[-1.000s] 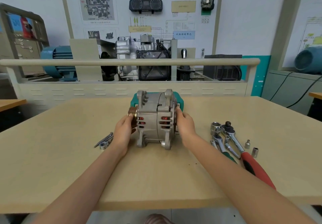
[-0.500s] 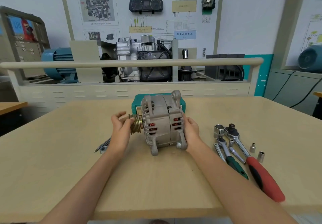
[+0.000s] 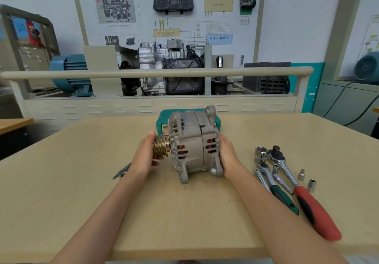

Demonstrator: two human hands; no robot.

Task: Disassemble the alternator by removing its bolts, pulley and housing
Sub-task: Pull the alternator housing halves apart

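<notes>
A: What is seen at the far left of the table [image 3: 61,192]?

B: A few loose metal pieces [image 3: 122,171] are laid just behind the left wrist; what they are cannot be told

A: And the left hand [image 3: 144,157]?

B: It is cupped against the outer face of the brass-coloured pulley [image 3: 161,147], with the fingers curved round the rim, so the pulley is gripped

A: Where is the alternator [image 3: 193,144] placed?

B: It is held near the middle of the table, shaft pointing left, with its lower mounting ears down towards the wood; whether they touch it cannot be told. A green case [image 3: 162,121] is partly hidden right behind it

A: How is the right hand [image 3: 227,155] set?

B: It is pressed against the rear end of the housing. The fingers are hidden behind the body, so how far they are curled cannot be told

A: And further right?

B: A red-handled ratchet [image 3: 303,194], a green-handled ratchet [image 3: 275,189], a large socket [image 3: 260,154] and two small sockets [image 3: 306,180] are laid out near one another
</notes>
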